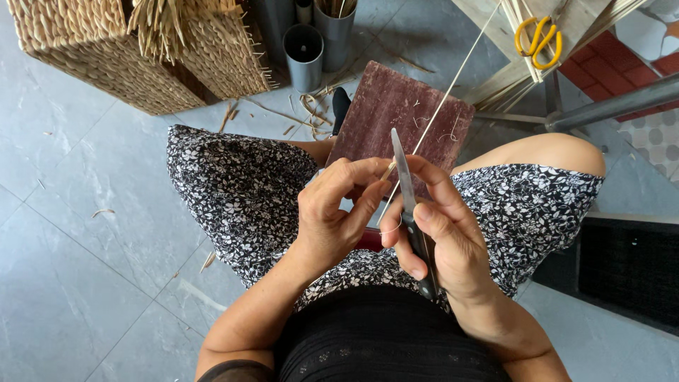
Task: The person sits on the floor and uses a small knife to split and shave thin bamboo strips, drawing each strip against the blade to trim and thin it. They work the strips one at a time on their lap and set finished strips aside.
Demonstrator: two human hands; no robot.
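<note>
My right hand grips a knife by its dark handle, the blade pointing up and away from me. My left hand pinches the near end of a long thin pale reed strip against the blade. The strip runs up and to the right, across a dark red wooden board that leans between my knees. Both hands are held close together above my lap, over a black and white flowered skirt.
Woven straw baskets stand on the grey tiled floor at the upper left. Two grey tubes stand behind the board. Yellow-handled scissors lie on a wooden bench at the upper right, with more strips. Scraps litter the floor.
</note>
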